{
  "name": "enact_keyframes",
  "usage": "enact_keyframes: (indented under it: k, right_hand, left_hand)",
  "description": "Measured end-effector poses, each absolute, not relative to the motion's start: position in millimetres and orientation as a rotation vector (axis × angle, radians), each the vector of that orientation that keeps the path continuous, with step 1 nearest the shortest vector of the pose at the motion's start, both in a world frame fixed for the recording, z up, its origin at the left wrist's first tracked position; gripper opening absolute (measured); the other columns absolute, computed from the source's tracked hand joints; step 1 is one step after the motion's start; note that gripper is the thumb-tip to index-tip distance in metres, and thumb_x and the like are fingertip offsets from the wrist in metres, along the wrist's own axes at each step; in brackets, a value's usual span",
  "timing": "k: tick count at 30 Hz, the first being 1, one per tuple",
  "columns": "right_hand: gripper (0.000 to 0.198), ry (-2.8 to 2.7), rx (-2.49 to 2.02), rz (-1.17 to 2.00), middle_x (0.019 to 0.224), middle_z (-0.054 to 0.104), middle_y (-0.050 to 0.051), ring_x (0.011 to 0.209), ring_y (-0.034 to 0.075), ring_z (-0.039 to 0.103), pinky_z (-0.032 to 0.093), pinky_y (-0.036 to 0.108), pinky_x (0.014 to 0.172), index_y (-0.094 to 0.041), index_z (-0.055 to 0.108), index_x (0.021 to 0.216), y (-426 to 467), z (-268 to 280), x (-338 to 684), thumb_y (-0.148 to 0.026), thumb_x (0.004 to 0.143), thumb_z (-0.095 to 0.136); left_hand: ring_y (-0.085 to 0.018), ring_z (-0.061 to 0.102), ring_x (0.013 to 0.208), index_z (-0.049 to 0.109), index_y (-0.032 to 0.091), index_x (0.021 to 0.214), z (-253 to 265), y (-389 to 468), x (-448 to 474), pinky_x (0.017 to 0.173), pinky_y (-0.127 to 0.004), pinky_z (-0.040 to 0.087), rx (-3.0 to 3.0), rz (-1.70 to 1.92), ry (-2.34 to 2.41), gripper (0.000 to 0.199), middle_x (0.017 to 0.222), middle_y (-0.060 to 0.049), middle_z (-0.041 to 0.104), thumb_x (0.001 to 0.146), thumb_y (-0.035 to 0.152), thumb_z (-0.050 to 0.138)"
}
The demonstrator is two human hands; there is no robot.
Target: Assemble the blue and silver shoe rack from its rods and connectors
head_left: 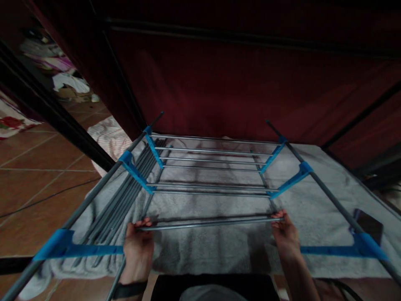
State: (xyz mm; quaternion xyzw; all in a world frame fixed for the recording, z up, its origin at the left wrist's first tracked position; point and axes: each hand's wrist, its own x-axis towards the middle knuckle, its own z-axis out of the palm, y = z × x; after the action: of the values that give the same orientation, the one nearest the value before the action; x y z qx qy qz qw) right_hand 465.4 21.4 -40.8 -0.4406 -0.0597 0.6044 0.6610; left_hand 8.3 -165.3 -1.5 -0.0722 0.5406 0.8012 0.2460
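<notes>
Under dim light, a dark red backdrop [213, 92] crossed by dark bars [219, 36] rises beyond a grey blanket [203, 251] spread on the floor [34, 154], whose brown, pale-jointed tiles show at left, with a thin cable [53, 195], a rose-patterned cloth [12, 121] and, farther back, heaped cloths [46, 56].

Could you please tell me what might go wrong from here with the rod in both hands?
The held rod is gripped only near its ends by the left hand and right hand, so one end might slip. The bunched rods lying on the cloth could roll if bumped.
</notes>
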Motion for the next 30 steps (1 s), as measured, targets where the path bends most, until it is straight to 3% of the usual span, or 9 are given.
enact_keyframes:
  k: [3, 9, 18, 25, 30]
  right_hand:
    - [0.011, -0.150, -0.974, 1.338, 0.067, 0.065, -0.008, 0.054, 0.006, 0.062, 0.054, 0.014, 0.053, -0.021, 0.064, 0.081, 19.4, -36.3, 463.1, -0.019, 0.077, 0.073]
    - [0.009, 0.012, -0.896, 1.344, 0.067, 0.070, -0.006, 0.056, 0.008, 0.065, 0.057, 0.019, 0.055, -0.019, 0.066, 0.083, 16.7, -32.6, 468.5, -0.014, 0.076, 0.066]
    - [0.008, 0.085, -0.807, 1.447, 0.057, 0.062, -0.008, 0.049, 0.008, 0.059, 0.054, 0.021, 0.053, -0.020, 0.062, 0.077, 32.5, -36.1, 463.0, -0.013, 0.076, 0.066]
    - [0.011, 0.001, -0.701, 1.465, 0.052, 0.051, -0.009, 0.045, 0.008, 0.051, 0.047, 0.021, 0.045, -0.020, 0.062, 0.080, 28.3, -45.8, 467.3, -0.011, 0.073, 0.064]
    - [0.015, -0.046, -0.643, 1.495, 0.062, 0.061, -0.007, 0.054, 0.009, 0.059, 0.050, 0.021, 0.050, -0.021, 0.060, 0.080, 28.8, -44.1, 463.2, -0.010, 0.072, 0.067]
  left_hand:
    - [-0.010, 0.057, 0.064, 0.061, 0.018, 0.077, 7.7, -163.4, 11.2, 0.060, -0.020, 0.048, -0.429, 2.122, 1.424, 0.027, 0.074, 0.000, 0.062, 0.061, -0.001, 0.051]
    - [-0.009, 0.050, 0.057, 0.058, 0.017, 0.082, 24.5, -159.9, 10.1, 0.054, -0.020, 0.046, -0.568, 2.038, 1.181, 0.023, 0.072, -0.001, 0.057, 0.067, 0.002, 0.049]
    - [-0.008, 0.036, 0.046, 0.054, 0.015, 0.078, 44.0, -147.5, 3.9, 0.048, -0.020, 0.036, -0.559, 2.078, 1.180, 0.014, 0.061, 0.004, 0.040, 0.083, 0.011, 0.041]
    - [-0.008, 0.038, 0.047, 0.047, 0.016, 0.073, 51.5, -143.5, 0.1, 0.047, -0.019, 0.035, -0.602, 1.935, 1.217, 0.020, 0.063, 0.003, 0.041, 0.075, -0.001, 0.037]
    - [-0.008, 0.045, 0.052, 0.049, 0.016, 0.073, 43.8, -144.2, 0.2, 0.049, -0.019, 0.041, -0.494, 1.939, 1.339, 0.019, 0.068, 0.001, 0.045, 0.072, -0.002, 0.042]
